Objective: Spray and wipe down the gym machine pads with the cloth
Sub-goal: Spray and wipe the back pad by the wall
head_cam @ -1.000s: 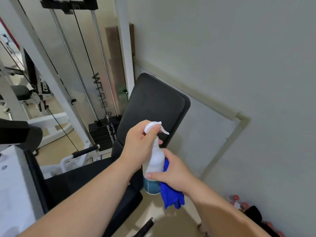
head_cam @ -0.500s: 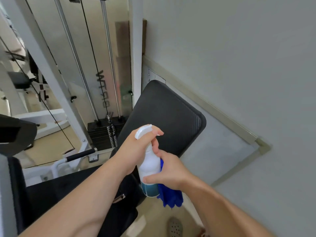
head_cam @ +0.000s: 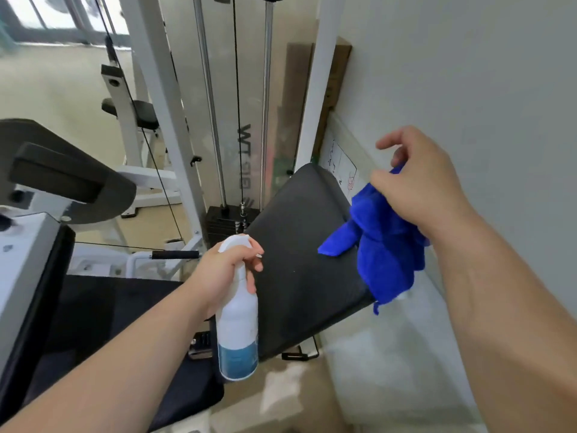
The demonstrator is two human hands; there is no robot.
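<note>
A black back pad of the gym machine tilts up at the centre, next to the wall. My left hand grips the neck of a white spray bottle with blue liquid at its bottom, a finger on the trigger, in front of the pad's lower left. My right hand holds a bunched blue cloth above the pad's right edge; the cloth hangs down over that edge. A black seat pad lies low at the left under my left forearm.
A weight stack with guide rods and a cable stands behind the pad. White frame posts rise at the left. A grey padded part juts in from the left. The wall runs close along the right.
My right hand has let go of the bottle and lifted up and to the right with the blue cloth. My left hand keeps the bottle. The view has moved closer to the pad.
</note>
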